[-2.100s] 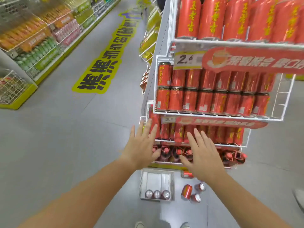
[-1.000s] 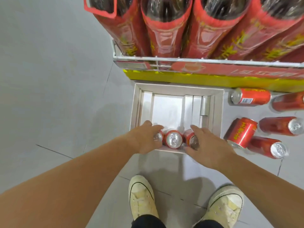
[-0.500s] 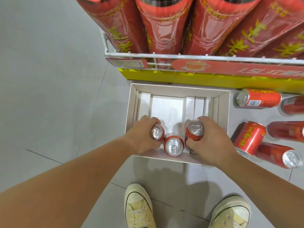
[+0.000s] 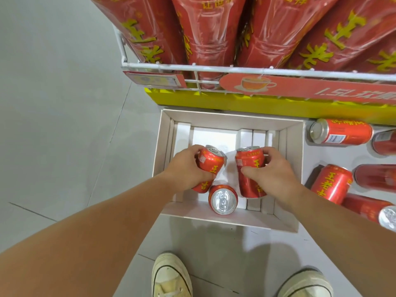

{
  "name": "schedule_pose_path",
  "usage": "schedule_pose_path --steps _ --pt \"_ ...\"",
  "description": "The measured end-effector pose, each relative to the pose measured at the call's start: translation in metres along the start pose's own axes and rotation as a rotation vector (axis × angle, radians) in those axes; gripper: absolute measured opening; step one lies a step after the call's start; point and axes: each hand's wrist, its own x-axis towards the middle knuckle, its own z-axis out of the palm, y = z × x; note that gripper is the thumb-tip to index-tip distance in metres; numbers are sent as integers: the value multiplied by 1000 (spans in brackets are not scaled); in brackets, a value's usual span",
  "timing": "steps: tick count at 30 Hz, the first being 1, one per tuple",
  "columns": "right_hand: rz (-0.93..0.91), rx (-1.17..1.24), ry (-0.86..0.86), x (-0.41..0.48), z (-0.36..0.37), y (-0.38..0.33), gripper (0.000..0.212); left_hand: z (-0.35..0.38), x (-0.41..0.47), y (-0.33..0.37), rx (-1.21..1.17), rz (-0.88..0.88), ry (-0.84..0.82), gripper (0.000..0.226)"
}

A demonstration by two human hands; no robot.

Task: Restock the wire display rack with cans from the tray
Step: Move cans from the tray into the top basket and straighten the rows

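Note:
A white cardboard tray (image 4: 231,220) lies on the floor below the white wire display rack (image 4: 214,70). My left hand (image 4: 186,170) grips a red can (image 4: 211,161), lifted and tilted above the tray's left side. My right hand (image 4: 276,172) grips a second red can (image 4: 249,168), also raised off the tray. A third red can (image 4: 223,199) stands upright in the tray near its front wall, between my hands, its silver top facing up.
Large red bottles (image 4: 205,28) fill the rack's bottom shelf above a yellow base (image 4: 235,103). Several loose red cans (image 4: 340,133) lie on the floor right of the tray. My two pale shoes (image 4: 171,277) stand on the grey floor in front of it.
I bent down from the rack to the tray. Both hands closed on the outer two cans and have lifted them, tilting them; the middle can stays in place.

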Motion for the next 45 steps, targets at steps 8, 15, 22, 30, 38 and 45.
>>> schedule_pose_path --steps 8,15,22,30,38,45 --pt "-75 87 15 -20 -5 -17 47 -20 -23 29 -408 -18 14 65" --pt "-124 186 120 -85 -42 -79 47 -63 -93 88 -611 -47 -7 44" --pt "-222 220 172 -183 -99 -171 46 -112 -194 180 -588 77 -18 41" --pt "-365 206 234 -320 -179 -300 45 -185 -340 318 -468 259 -20 35" --pt "-551 235 349 -466 -260 -430 42 -252 -491 468 -452 511 -15 32" --pt "-712 264 439 -580 -318 -526 48 -297 -603 571 -363 745 14 45"
